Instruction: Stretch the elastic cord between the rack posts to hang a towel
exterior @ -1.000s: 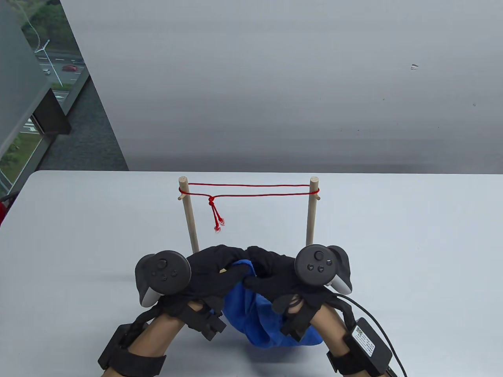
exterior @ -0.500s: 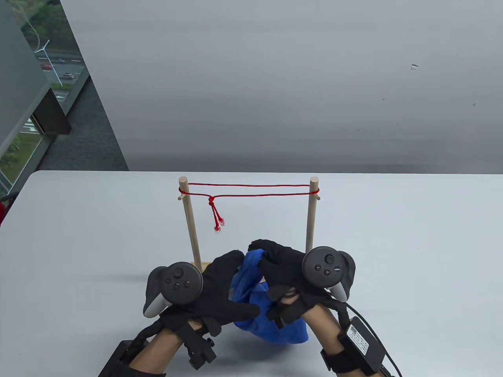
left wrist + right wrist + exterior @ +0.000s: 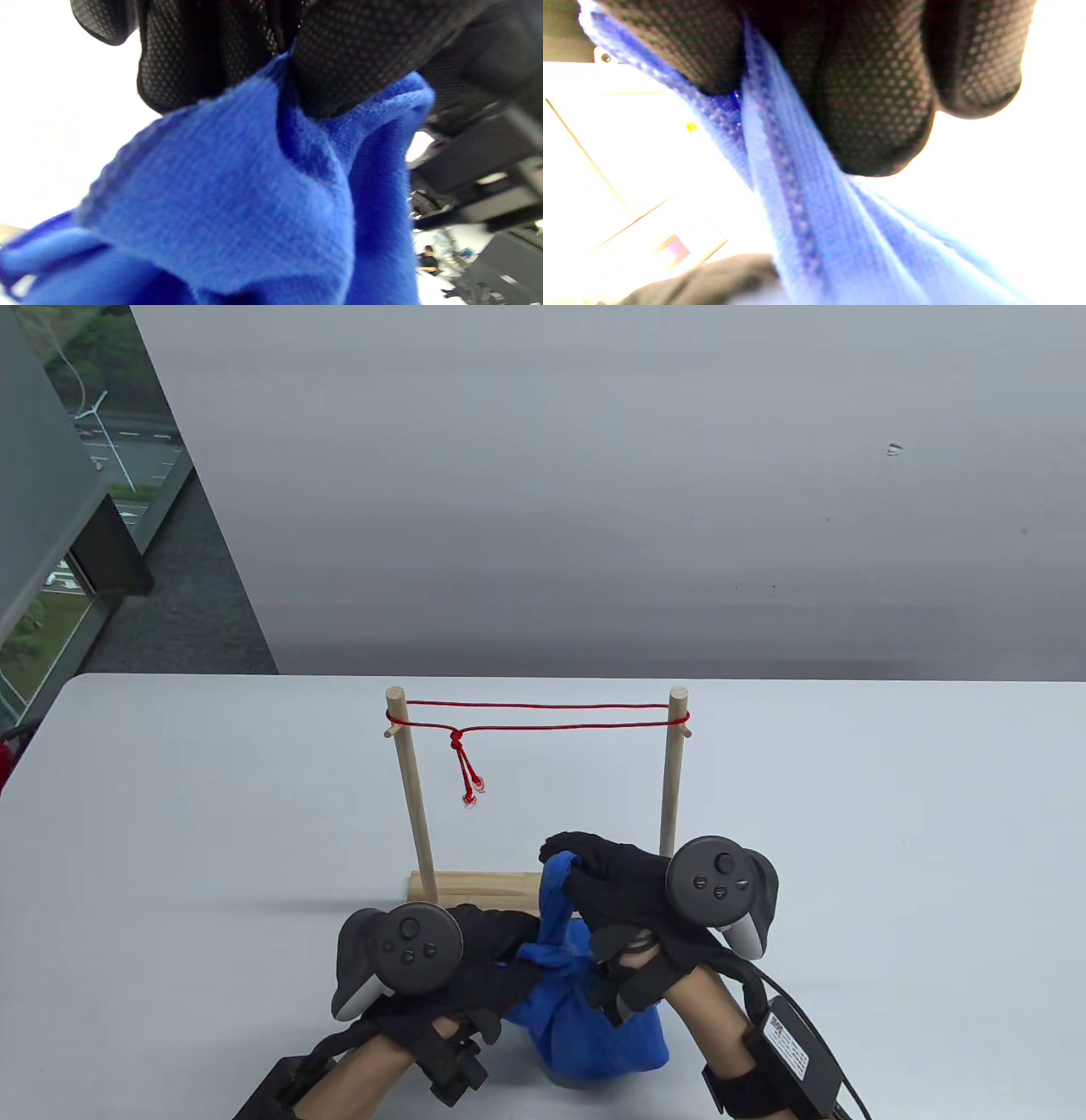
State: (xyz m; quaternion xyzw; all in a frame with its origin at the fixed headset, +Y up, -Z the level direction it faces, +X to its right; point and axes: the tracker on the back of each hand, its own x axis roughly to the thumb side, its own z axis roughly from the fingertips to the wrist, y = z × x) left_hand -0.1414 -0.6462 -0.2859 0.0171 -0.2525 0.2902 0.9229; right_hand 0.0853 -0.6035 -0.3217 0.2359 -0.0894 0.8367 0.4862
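Note:
A wooden rack (image 3: 475, 889) with two upright posts stands mid-table. A red elastic cord (image 3: 543, 716) runs doubled between the post tops, knotted near the left post with its ends hanging. A crumpled blue towel (image 3: 594, 1018) is held in front of the rack. My right hand (image 3: 594, 869) pinches a towel edge and holds it up by the right post; the right wrist view shows the cloth (image 3: 806, 212) between my fingers. My left hand (image 3: 509, 950) grips the towel lower down; the left wrist view shows the fabric (image 3: 237, 199) bunched under my fingers.
The grey table (image 3: 891, 857) spreads wide to both sides of the rack. A grey wall (image 3: 594, 475) stands behind the table's far edge, and a window (image 3: 51, 517) is at the far left.
My left hand has moved down and toward me, uncovering the rack's base. My right hand has shifted slightly right, still pinching the towel, which now stretches between the two hands.

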